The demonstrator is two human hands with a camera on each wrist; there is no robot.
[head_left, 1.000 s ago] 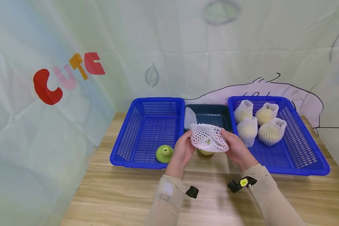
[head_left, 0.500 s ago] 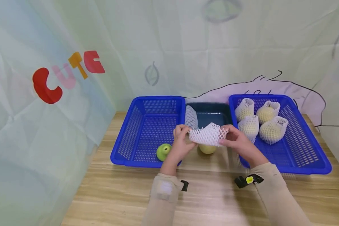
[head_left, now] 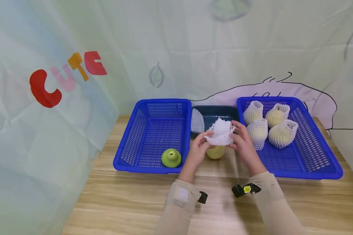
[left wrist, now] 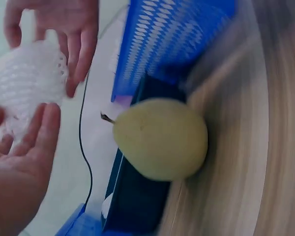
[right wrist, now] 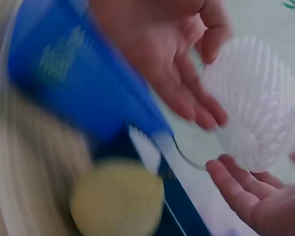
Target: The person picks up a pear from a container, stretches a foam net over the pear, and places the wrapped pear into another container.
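Observation:
In the head view, a white foam net sleeve (head_left: 220,132) is spread between both hands above the table. My left hand (head_left: 197,148) holds its left edge between thumb and fingers. From the other side, my right hand (head_left: 244,142) holds the right edge with spread fingers. Just below the sleeve, a yellow pear (head_left: 215,152) stands on the table, partly covered by it. The left wrist view shows this pear (left wrist: 160,140) with its stem, apart from both hands. In the right wrist view, the sleeve (right wrist: 255,103) looks rounded and blurred between the hands.
A green pear (head_left: 171,158) sits in the left blue basket (head_left: 164,133). The right blue basket (head_left: 307,160) holds several net-wrapped pears (head_left: 282,134). Between the baskets, a dark green tray (head_left: 220,112) holds white foam nets (head_left: 197,120). A cloth backdrop (head_left: 176,49) hangs behind.
The sleeve was wide and flat between the hands; now it is bunched narrower and higher. Both hands have come closer together. The yellow pear stays put.

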